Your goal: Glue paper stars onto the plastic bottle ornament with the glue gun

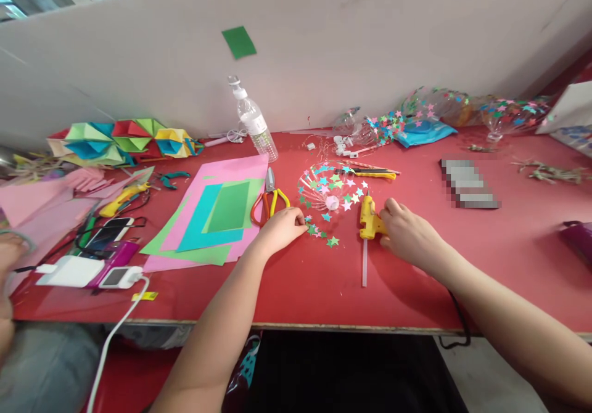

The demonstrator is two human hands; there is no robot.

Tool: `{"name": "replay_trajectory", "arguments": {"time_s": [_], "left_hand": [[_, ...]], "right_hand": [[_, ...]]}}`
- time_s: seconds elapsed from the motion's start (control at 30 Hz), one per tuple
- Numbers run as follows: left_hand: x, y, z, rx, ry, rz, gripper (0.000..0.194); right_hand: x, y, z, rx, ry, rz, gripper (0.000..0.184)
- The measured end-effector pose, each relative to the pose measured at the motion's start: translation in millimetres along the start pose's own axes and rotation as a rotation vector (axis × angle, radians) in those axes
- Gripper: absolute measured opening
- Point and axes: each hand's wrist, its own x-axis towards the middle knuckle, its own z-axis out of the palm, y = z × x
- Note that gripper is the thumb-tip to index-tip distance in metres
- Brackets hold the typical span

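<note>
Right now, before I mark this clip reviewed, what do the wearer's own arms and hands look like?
The left hand and right hand are ungloved, with no watch or bracelet visible. The left forearm and right forearm are bare, with no sleeve covering them. Black clothing shows between them. Fingernail details are too small to tell.

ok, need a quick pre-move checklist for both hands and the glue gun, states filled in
1. Right hand on the yellow glue gun: ok, closed around its handle.
2. Glue stick loaded: ok, a long end sticks out the back.
3. Nozzle directed away from hands: ok, points toward the wall.
4. Nozzle hot: cannot tell.
5. Star pinched in left hand: cannot tell, fingertips are at the loose stars.
6. Hand tool well clear: not ok, handles lie right by the left hand.
</note>
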Motion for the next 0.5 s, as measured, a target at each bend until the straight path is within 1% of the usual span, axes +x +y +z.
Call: {"name": "replay_trajectory", "arguments": {"time_s": [0.1, 0.17, 0.27, 0.33, 0.4, 0.43, 0.47, 0.5], "left_hand": [[0, 0, -0.4, -0.049, -0.013, -0.020, 0.006], [1, 0, -1.4, -0.099, -0.029, -0.033, 0.007], [0, 3, -4.6, -0.215, -0.076, -0.057, 0.010], [-1, 4, -8.0, -0.309, -0.119, -0.068, 0.011], [-2, 5, -11.6, -0.389, -0.170, -0.072, 0.011], [-3, 6, -13.3, -0.438, -0.212, -0.079, 0.011], [-3, 7, -14.5, -0.495, -0.266, -0.088, 0.011], [-4, 8, -15.2, -0.557, -0.330, -0.100, 0.013]], "right_hand": [[2, 3, 6, 0.026, -0.031, -0.031, 0.022], [3, 4, 9, 0.037, -0.045, -0.023, 0.022], [3, 3, 10, 0.052, -0.043, 0.034, 0.023], [3, 3, 8, 0.052, -0.033, 0.095, 0.020], [4, 6, 4, 0.056, 0.009, 0.160, 0.015], [5, 9, 2, 0.061, 0.055, 0.191, 0.012], [6, 12, -1, 0.075, 0.122, 0.215, 0.009], [7, 16, -3, 0.102, 0.216, 0.227, 0.006]]}}
